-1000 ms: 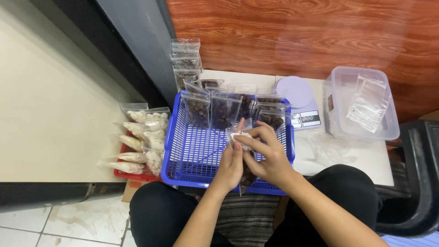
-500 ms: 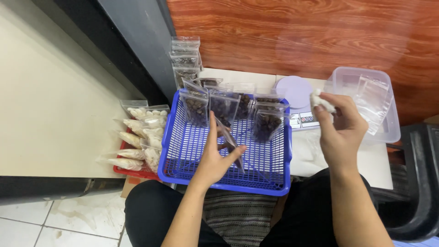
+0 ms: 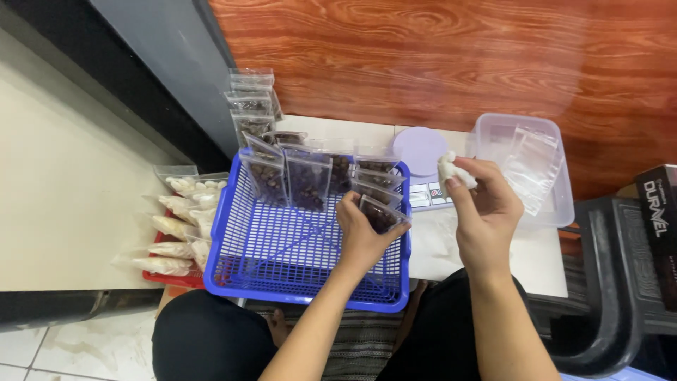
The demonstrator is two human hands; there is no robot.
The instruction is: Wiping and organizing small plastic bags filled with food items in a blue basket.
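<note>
- Reddish wood panelling backs a low white table [image 3: 536, 261], and everything below is placed against the blue basket [image 3: 233, 233] that sits at the table's near left edge.
- Inside the basket, along its far wall, clear pouches of dark pieces [image 3: 307, 180] stand upright in a row.
- Left hand [image 3: 363, 236] reaches into the basket's right half; its grip is pressed together on one small pouch of dark pieces [image 3: 381, 214], thumb on the front, fingers behind, the pouch tilted against the row.
- Right hand [image 3: 486, 212] hovers just right of the basket, above the table; thumb and fingertips pinch a small white wad [image 3: 449, 169], the other fingers curled in.
- Beyond that hand, right of the basket, a round lilac scale [image 3: 419, 148] sits beside a clear plastic box [image 3: 557, 204] holding empty clear bags.
- Left of the basket, a red tray [image 3: 166, 276] carries pouches of pale pieces [image 3: 187, 212].
- Behind the basket, more clear pouches are stacked against the grey wall strip.
</note>
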